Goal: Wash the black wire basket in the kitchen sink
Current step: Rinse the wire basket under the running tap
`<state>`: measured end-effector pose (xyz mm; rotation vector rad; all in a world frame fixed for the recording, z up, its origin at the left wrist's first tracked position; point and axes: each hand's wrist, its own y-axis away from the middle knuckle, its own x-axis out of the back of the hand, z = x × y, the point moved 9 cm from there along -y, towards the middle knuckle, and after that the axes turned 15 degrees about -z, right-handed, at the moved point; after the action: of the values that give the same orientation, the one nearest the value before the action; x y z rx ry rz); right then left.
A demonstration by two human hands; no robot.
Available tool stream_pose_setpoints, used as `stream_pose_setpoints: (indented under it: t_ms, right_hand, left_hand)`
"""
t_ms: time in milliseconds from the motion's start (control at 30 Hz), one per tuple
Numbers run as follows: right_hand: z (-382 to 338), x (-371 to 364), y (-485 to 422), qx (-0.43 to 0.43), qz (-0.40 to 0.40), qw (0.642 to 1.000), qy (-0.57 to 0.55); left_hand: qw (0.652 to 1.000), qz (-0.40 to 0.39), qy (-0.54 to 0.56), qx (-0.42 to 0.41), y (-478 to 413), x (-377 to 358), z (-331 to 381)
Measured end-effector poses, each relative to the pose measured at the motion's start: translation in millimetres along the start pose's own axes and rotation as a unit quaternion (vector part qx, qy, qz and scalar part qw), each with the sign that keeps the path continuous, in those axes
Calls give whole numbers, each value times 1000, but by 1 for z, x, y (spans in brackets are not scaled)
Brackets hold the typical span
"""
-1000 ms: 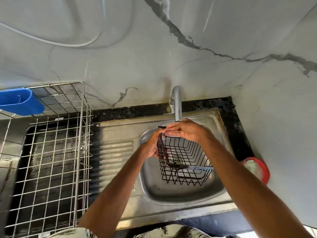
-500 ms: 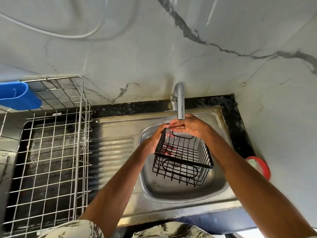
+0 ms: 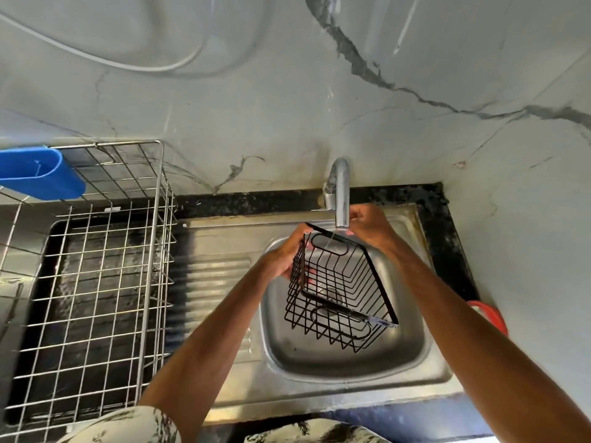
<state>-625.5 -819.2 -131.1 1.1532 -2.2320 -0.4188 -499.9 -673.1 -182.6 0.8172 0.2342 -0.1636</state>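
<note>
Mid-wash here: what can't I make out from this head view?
Head view only:
Right hand grip on the black wire basket: faucet spout partly covers the fingertips.
Left hand fingers: behind the basket's wires.
Sink drain: obscured by the wires.
Red-rimmed object: mostly behind the right forearm.
Blue holder: cut off by the left edge.

Wire dish rack (image 3: 96, 270) on black counter (image 3: 249, 201)

Tap spout (image 3: 341, 193) just above basket (image 3: 380, 284); drainboard (image 3: 217, 282) free leftward.
</note>
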Motion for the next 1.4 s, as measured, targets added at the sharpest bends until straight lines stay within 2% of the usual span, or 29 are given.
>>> stream_pose_setpoints:
  t_ms: [67,167,367,533,667,767,833,933,1033,1167,1233,1400]
  right_hand:
    - [-9,-14,-6,23,-55,995,84]
    - [-2,-37,-14,34,-134,989,52]
    - [7,-52,-25,35,-161,984,-73]
    - [38,-49,-13,-21,-226,974,-25]
    - [63,-35,2,-32,-228,972,-38]
    - [80,-30,8,-65,-276,959,-15]
    - [88,-26,10,-84,-292,952,-33]
    - [87,-22,3,-88,-261,961,-1]
    - [58,-31,-12,-12,-207,976,70]
    - [22,-44,-28,60,-132,989,-14]
    - [7,-50,-34,95,-128,987,-38]
    - [-5,-64,-46,124,-157,979,-30]
  left_hand:
    - [1000,-27,-4,15,2,-8,1]
    - [998,-57,-19,13,3,-22,10]
    - [997,-65,-15,41,-2,-25,5]
    - [995,-48,-22,90,-1,-13,-6]
    - [992,-50,-33,109,-4,-5,-11]
    - [990,-50,-57,120,-5,0,-15]
    - [991,-41,-35,124,-5,8,-19]
    - [994,-26,-13,105,-1,12,-13]
    - [996,-20,-40,75,3,12,-3]
    - [998,-18,-47,45,12,11,9]
    - [998,-35,-42,33,12,8,13]
    - [998,-57,-3,5,10,4,11]
